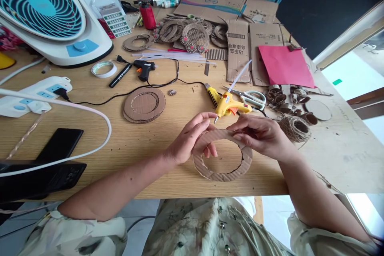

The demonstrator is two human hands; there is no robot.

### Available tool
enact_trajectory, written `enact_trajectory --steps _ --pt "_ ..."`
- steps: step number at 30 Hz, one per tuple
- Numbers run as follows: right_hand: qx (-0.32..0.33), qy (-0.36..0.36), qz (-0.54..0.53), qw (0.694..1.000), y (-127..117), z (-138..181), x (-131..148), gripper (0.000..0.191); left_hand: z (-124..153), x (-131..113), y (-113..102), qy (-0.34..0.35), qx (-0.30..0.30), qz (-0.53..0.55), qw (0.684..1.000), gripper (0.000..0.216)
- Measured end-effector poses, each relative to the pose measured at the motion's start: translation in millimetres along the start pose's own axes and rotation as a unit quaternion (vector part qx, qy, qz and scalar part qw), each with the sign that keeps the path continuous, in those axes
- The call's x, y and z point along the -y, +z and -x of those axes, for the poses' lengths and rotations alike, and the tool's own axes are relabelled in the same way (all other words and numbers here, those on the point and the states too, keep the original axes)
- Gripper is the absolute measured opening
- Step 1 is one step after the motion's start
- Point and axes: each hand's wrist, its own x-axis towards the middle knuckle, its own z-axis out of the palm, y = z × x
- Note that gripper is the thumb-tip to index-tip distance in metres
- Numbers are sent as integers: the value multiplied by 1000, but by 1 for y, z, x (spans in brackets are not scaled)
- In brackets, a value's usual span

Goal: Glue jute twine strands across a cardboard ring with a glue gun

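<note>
Cardboard ring roughly flat, hole facing up

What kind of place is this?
Probably a craft table, maybe at home. The left hand and right hand hold a cardboard ring, and a glue gun, scissors and twine lie just beyond.

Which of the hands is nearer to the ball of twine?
Right. The right hand is beside the ball of twine; the left hand is across the cardboard ring, farther off.
</note>
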Motion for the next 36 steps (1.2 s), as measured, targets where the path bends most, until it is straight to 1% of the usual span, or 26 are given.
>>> enact_trajectory --steps 3,6,10,13,20,25,32,36 --pt "34 -11 -28 999 -4 0 -7 19 -2 4 -4 -58 55 43 996 43" --pt "50 -19 -47 997 -6 -1 -12 21 -3 6 -5 -91 88 83 988 38" --pt "73 -20 -59 995 -6 -2 -12 21 0 7 -3 -121 105 121 980 29" --pt "74 -29 -61 995 -5 -2 -10 20 1 5 -1 -142 104 135 975 27" --pt "68 -25 -62 995 -5 -3 -9 19 2 4 2 -127 107 141 976 33" --pt "65 -28 -52 996 -5 -3 -9 20 3 4 3 -111 112 115 981 39" --pt "64 -28 -45 997 -4 -3 -8 23 1 5 0 -93 100 62 989 42" --pt "59 -24 -41 997 -5 -3 -9 21 0 5 1 -96 92 90 987 40"
